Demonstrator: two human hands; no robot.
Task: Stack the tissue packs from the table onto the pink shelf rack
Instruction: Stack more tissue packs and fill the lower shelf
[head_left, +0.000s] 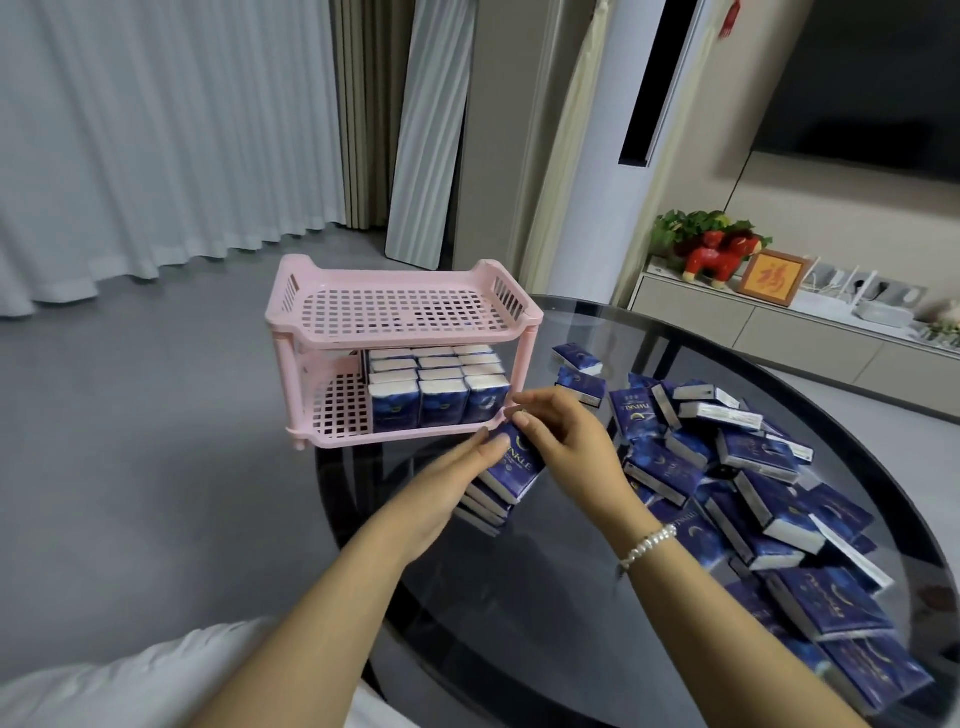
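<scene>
The person is mid-transfer: a small bundle of packs (503, 478) is held just above the table (519, 597), right in front of the near edge of the rack (405, 332), on its right side. Judging by how things lie, the hands are squaring this bundle before it goes in.

The rack's lower tier already holds a block of packs (439, 387) filling its right part; the left part of that tier shows bare grid, and the top tier holds none. A large loose pile (753, 493) lies to the right on the table, so most of the work is left.

The left hand (441, 488) lies along the bundle's left side, fingers nearly straight and pressed against it, supporting it from below and the side. The right hand (558, 441) curls over the top pack, thumb and fingers pinching its far end. How many packs are in the bundle cannot be told for sure; it looks like four or so.

The next move likely calls for turning the bundle upright and sliding it into the free left part of the lower tier, beside the standing block, without knocking that block over.
</scene>
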